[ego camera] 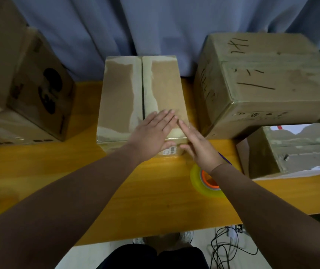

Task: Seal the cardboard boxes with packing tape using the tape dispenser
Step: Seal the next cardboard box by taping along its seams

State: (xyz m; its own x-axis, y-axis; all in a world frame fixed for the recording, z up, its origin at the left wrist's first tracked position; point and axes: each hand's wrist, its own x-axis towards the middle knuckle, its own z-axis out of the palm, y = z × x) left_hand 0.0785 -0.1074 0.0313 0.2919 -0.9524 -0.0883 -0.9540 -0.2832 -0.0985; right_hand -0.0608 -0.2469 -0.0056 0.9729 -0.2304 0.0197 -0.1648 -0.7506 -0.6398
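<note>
A cardboard box stands in the middle of the yellow wooden table, its two top flaps meeting at a centre seam with torn patches of old tape. My left hand lies flat on the near right part of the box top, fingers straight. My right hand rests with straight fingers on the box's near right corner, thumb against the front face. The tape dispenser, with a yellowish tape roll and orange core, lies on the table under my right wrist, partly hidden.
A big box with black marker strokes stands at the right, a smaller taped box in front of it. Stacked boxes fill the left. Blue curtain behind. Cables lie on the floor below the table's near edge.
</note>
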